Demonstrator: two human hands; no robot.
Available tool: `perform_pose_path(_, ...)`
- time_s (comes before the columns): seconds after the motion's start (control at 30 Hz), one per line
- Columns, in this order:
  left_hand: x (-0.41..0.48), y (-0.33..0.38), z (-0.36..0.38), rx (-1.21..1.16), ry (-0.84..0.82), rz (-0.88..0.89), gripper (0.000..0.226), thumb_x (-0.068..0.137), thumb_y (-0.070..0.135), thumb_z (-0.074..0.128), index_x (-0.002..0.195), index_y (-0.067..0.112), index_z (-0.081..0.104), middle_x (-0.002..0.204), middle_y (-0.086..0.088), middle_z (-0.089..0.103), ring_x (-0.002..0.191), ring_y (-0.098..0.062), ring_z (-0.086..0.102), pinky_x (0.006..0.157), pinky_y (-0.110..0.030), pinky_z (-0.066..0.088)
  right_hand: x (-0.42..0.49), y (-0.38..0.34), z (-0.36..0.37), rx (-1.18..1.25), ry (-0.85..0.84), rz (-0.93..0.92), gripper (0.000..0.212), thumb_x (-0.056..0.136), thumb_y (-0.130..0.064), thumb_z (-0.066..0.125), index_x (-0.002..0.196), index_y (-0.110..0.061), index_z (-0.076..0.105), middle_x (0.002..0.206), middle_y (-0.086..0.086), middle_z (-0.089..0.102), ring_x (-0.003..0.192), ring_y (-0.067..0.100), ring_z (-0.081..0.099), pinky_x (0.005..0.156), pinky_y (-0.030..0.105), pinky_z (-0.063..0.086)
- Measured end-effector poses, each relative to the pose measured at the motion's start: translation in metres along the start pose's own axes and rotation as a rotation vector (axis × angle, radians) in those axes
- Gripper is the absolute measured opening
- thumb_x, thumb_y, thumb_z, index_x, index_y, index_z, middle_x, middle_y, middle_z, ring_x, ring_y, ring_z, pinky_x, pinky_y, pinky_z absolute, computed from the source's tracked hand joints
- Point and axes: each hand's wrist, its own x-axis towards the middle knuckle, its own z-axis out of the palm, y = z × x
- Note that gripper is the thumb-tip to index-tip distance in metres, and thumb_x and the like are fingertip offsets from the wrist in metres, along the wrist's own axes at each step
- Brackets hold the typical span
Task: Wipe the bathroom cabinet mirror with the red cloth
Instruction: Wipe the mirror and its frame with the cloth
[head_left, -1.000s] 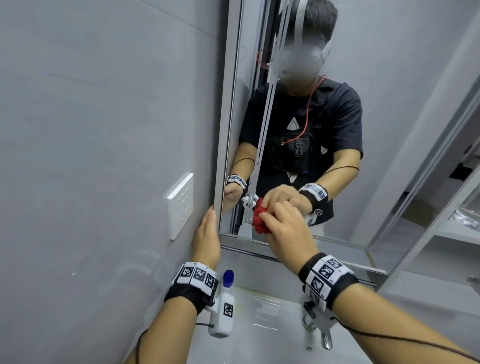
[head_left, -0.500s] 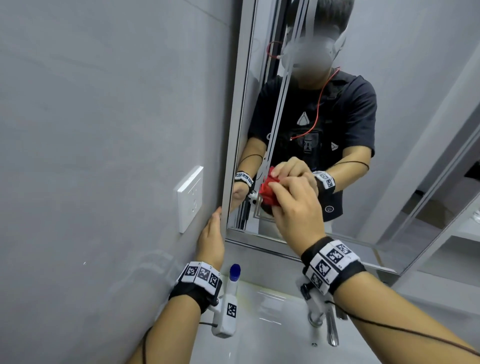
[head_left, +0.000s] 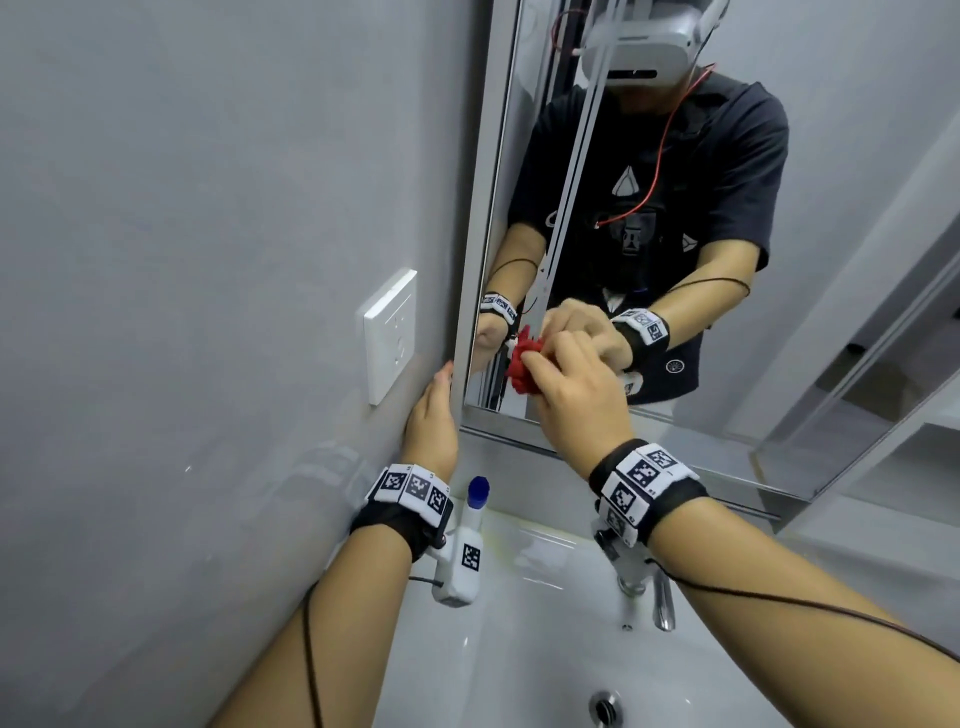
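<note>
While we were in the middle of the wiping step, our right hand (head_left: 576, 400) had its grip clamped on the crumpled red cloth (head_left: 522, 366). The cloth was pressed against the lower left part of the tall, silver-framed bathroom cabinet mirror (head_left: 779, 270), just above its bottom rail. Our left hand (head_left: 431, 421) held nothing: its grip was apart, the fingers straight and laid along the cabinet's left edge, beside the white plastic wall socket (head_left: 390, 332). We judged that it was steadying the cabinet. The cloth reached only this corner, so we reckoned much of the glass was still to do. The next move called for even pressure and long strokes carried across and up the pane, with the left hand bracing so the door would not swing. Compared with half a second earlier, the cloth sat lower and closer to the bottom rail. The left hand lay in the same spot. Our view had tipped down, so that the drain of the white ceramic basin (head_left: 519, 665) now showed.
</note>
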Motion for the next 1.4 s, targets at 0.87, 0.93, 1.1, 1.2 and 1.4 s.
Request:
perform_pose_path(0.87,-0.008,0.006,0.002,-0.035,0.007,0.021,0.069,0.094,0.063,0.033,0.153,0.033,0.05,0.159,0.011,0.049,0.147,-0.007,0.042,0.128,-0.04,0.027,0.024,-0.018,0.011,0.066,0.007,-0.063,0.014,0.085,-0.004,0.069,0.099,-0.003,0.071,0.093,0.012,0.058,0.088,0.032,0.054,0.068,0.041,0.048)
perform_pose_path(0.93,-0.008,0.004,0.001,-0.026,0.005,0.014,0.07,0.09,0.069,0.035,0.151,0.039,0.051,0.159,0.013,0.048,0.147,-0.007,0.042,0.128,-0.04,0.027,0.049,-0.015,0.007,0.086,0.157,-0.051,0.016,0.091,-0.007,0.064,0.105,-0.006,0.071,0.096,0.01,0.057,0.09,0.029,0.051,0.072,0.034,0.044)
perform_pose_path(1.1,-0.005,-0.001,0.0,-0.028,-0.004,0.025,0.068,0.091,0.07,0.035,0.15,0.042,0.052,0.158,0.015,0.049,0.147,-0.005,0.041,0.128,-0.042,0.027,0.04,-0.019,0.015,0.031,0.023,-0.156,0.009,0.089,-0.002,0.065,0.097,-0.001,0.071,0.094,0.017,0.06,0.087,0.037,0.056,0.077,0.051,0.05)
perform_pose_path(1.2,-0.004,-0.003,-0.001,-0.025,0.002,0.041,0.066,0.091,0.069,0.034,0.149,0.044,0.053,0.158,0.016,0.049,0.147,-0.003,0.041,0.128,-0.041,0.026,0.032,-0.024,0.018,0.024,-0.036,-0.19,0.006,0.085,0.0,0.071,0.09,-0.003,0.07,0.091,0.015,0.06,0.084,0.035,0.056,0.072,0.049,0.049)
perform_pose_path(1.4,-0.004,-0.003,-0.001,-0.014,0.002,0.039,0.054,0.092,0.071,0.035,0.139,0.053,0.055,0.155,0.02,0.05,0.146,-0.001,0.043,0.128,-0.041,0.027,0.052,-0.016,0.028,0.069,0.123,-0.132,0.008,0.093,-0.008,0.067,0.099,-0.004,0.069,0.095,0.012,0.056,0.087,0.03,0.049,0.072,0.041,0.044)
